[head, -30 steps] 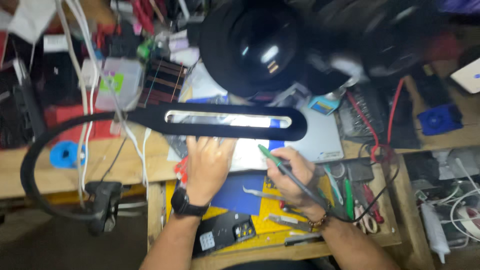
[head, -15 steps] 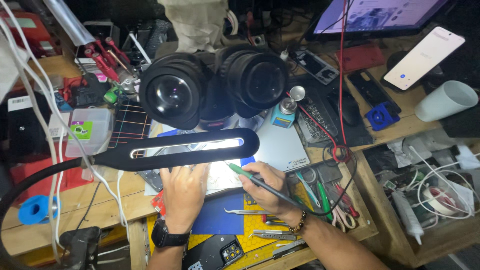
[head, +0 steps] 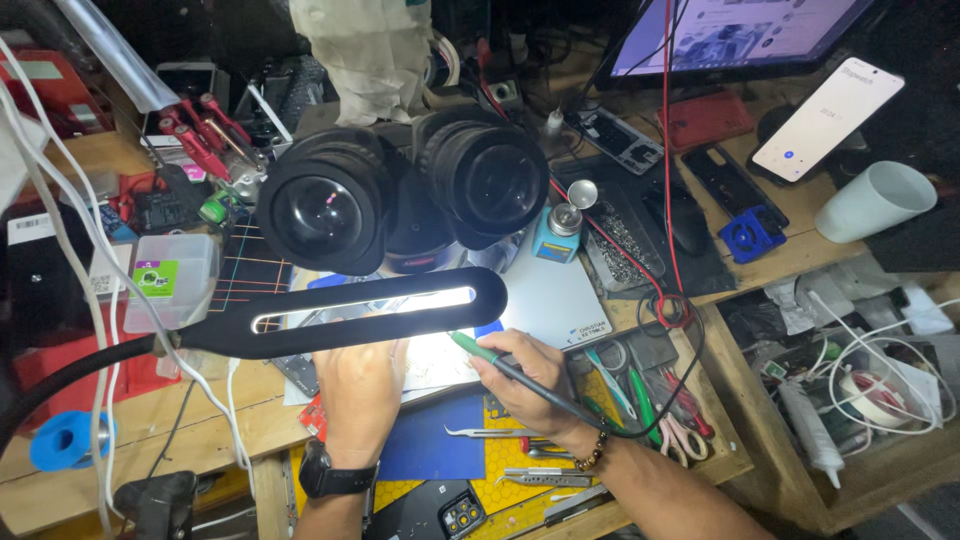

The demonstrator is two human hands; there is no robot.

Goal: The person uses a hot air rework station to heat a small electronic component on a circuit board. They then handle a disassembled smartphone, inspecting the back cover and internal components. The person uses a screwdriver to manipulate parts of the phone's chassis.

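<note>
Left fingertips (head: 352,352) behind lamp bar (head: 340,310)

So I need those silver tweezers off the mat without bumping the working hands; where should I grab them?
Take the tweezers at the wider right end, coming from the near edge of the bench. They lie flat on the blue mat, thin tips pointing left, just below the right hand holding the green-tipped tool. A low pinch across both arms probably suits.

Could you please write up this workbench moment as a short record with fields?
Setting: cluttered electronics bench seen from above
Left hand: flat on the lit work area, wearing a black wristwatch
Right hand: grips a green-handled soldering iron, tip toward the lit spot
Overhead: stereo microscope, black bar lamp
Nearby: tweezers, white cup, smartphone
</note>
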